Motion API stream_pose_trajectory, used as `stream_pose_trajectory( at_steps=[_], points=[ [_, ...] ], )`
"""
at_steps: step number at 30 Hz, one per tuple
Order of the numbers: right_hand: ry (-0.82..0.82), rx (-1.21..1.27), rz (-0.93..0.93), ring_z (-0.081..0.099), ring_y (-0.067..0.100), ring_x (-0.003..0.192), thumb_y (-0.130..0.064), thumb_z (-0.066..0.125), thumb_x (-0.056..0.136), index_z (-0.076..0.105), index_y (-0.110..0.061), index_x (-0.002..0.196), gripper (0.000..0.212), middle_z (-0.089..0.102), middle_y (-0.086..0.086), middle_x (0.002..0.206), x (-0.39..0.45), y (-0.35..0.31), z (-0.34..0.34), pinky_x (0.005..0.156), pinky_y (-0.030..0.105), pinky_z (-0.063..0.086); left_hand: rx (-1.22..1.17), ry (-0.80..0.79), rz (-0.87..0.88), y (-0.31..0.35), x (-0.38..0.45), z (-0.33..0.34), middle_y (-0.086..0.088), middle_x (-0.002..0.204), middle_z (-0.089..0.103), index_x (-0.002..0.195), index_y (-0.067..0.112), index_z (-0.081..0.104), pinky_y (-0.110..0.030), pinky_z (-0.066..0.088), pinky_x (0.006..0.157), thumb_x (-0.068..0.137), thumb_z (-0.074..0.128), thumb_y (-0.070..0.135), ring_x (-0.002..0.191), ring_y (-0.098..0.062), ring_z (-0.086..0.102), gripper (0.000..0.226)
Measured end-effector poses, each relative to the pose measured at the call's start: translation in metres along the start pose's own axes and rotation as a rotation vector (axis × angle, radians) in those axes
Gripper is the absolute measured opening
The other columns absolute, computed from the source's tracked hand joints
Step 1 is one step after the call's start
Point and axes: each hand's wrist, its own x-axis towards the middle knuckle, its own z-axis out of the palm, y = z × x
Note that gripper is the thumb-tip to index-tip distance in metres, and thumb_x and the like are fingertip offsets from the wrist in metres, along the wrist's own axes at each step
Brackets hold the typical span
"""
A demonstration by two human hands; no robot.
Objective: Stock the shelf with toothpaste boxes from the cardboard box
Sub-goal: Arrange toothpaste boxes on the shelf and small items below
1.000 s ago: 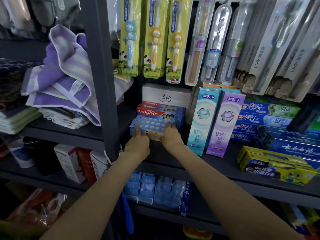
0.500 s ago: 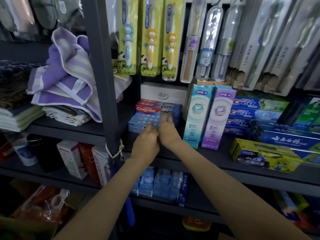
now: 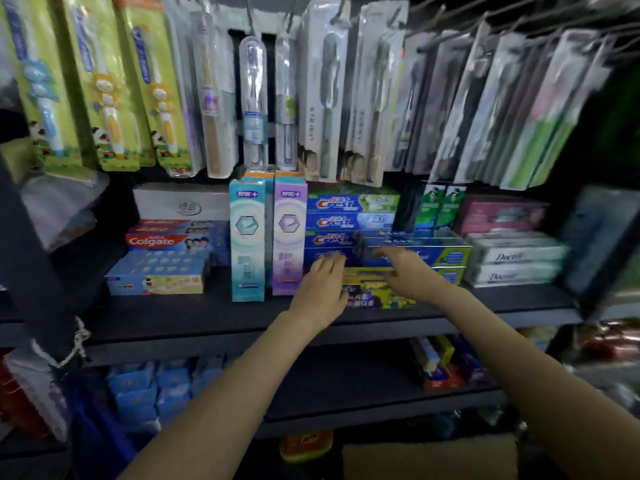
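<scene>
Both of my hands reach onto the dark shelf. My left hand has its fingers spread at the left end of a yellow toothpaste box. My right hand lies open over the top of that box, fingers pointing left. The yellow box lies flat in front of a stack of blue Crest boxes. To the left, a Colgate stack sits behind a light blue box. A tan cardboard box edge shows at the bottom. The picture is blurred.
A teal box and a purple box stand upright just left of my left hand. White boxes are stacked to the right. Packaged toothbrushes hang above the shelf. A lower shelf holds blue packs.
Both hands left the light blue box by the Colgate stack and moved right to the yellow box in front of the Crest stack. The view swung right with them.
</scene>
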Motion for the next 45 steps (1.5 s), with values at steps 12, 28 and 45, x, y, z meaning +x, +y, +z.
stream_pose_trajectory(
  at_steps=[12, 28, 45],
  points=[
    [-0.242, -0.331, -0.073, 0.033, 0.029, 0.124, -0.024, 0.069, 0.082, 0.035, -0.015, 0.14, 0.068, 0.036, 0.008, 0.134, 0.007, 0.036, 0.0, 0.098, 0.037, 0.036, 0.119, -0.287, -0.024, 0.003, 0.017, -0.011, -0.008, 0.13, 0.042, 0.137, 0.013, 0.041, -0.036, 0.035, 0.102, 0.082, 0.065, 0.04, 0.121, -0.025, 0.036, 0.065],
    [-0.088, -0.144, -0.415, 0.051, 0.032, 0.107, -0.035, 0.066, 0.083, 0.059, -0.002, 0.107, 0.041, 0.056, 0.015, 0.112, 0.048, -0.23, 0.068, 0.087, 0.034, 0.039, 0.361, -0.285, -0.492, -0.174, -0.105, -0.152, -0.007, 0.132, 0.051, 0.127, 0.021, 0.051, -0.032, 0.044, 0.095, 0.082, 0.061, 0.013, 0.118, -0.026, 0.052, 0.047],
    [0.054, 0.079, -0.159, 0.056, 0.036, 0.108, -0.008, 0.053, 0.091, 0.045, 0.001, 0.122, 0.033, 0.058, 0.022, 0.115, 0.067, -0.243, 0.134, 0.083, 0.04, 0.046, 0.426, -0.094, -0.558, -0.186, -0.143, -0.105, -0.011, 0.149, 0.026, 0.143, 0.003, 0.023, -0.03, 0.02, 0.114, 0.092, 0.043, 0.011, 0.139, -0.024, 0.022, 0.055]
  ],
)
